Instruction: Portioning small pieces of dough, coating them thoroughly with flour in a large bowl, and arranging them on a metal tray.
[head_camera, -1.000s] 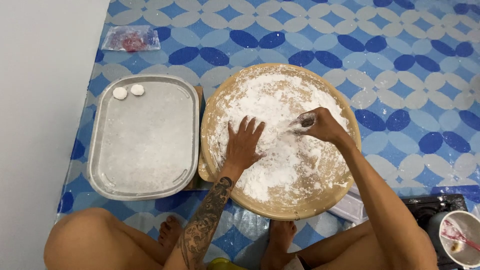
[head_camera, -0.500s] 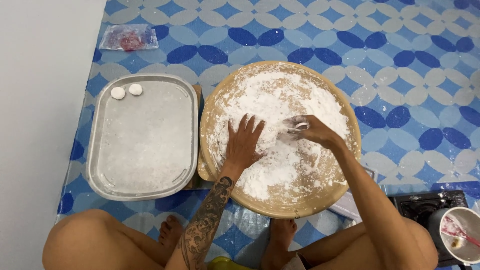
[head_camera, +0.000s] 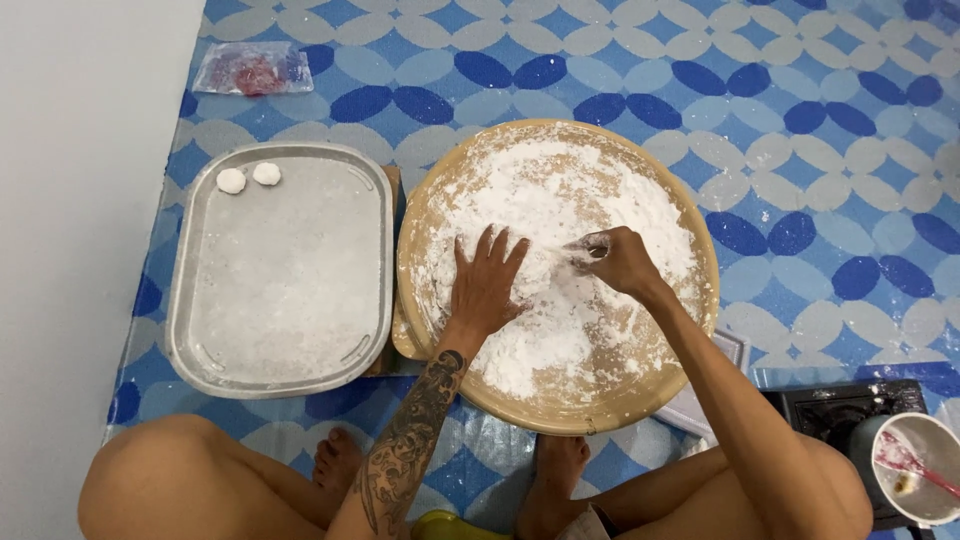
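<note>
Head view: the left hand (head_camera: 487, 283) lies flat in the flour (head_camera: 560, 230), fingers spread wide, palm down, holding nothing. The right hand (head_camera: 618, 262) sits just beside it at 3 o'clock, fingers pinched narrow around a small pale lump (head_camera: 592, 244) of something; what it is I cannot tell. Both rest on the round board (head_camera: 700, 240), which is covered in flour. At 9 o'clock from the board, touching its edge, lies a metal tray (head_camera: 282, 275) dusted white, with two white balls (head_camera: 250, 177) at its 11 o'clock corner. A pot (head_camera: 915, 470) stands at 4 o'clock, well apart.
</note>
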